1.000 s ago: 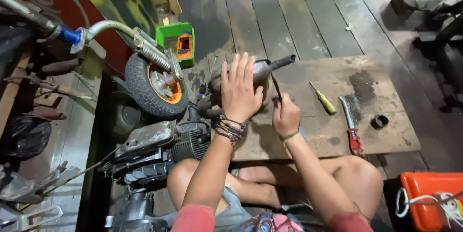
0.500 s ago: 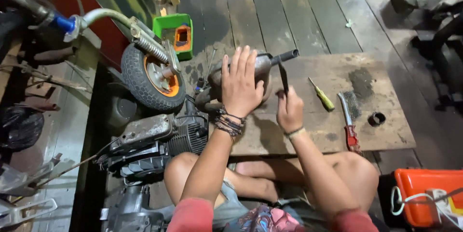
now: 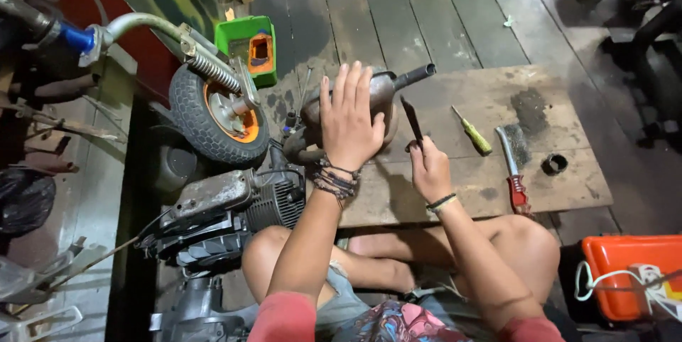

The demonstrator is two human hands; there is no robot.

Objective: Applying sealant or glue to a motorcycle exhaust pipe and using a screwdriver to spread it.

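Left hand (image 3: 349, 118) lies spread, fingers open, flat on the metal exhaust part (image 3: 380, 97) at the surface's left edge. Right hand (image 3: 428, 168), just right of it, grips a dark blade (image 3: 412, 120), pointing away from the person.

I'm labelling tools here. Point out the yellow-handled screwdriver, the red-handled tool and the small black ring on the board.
yellow-handled screwdriver (image 3: 477, 138): head view, on its yellow handle.
red-handled tool (image 3: 518, 192): head view, on its red grip.
small black ring (image 3: 554, 164): head view, on its rim.
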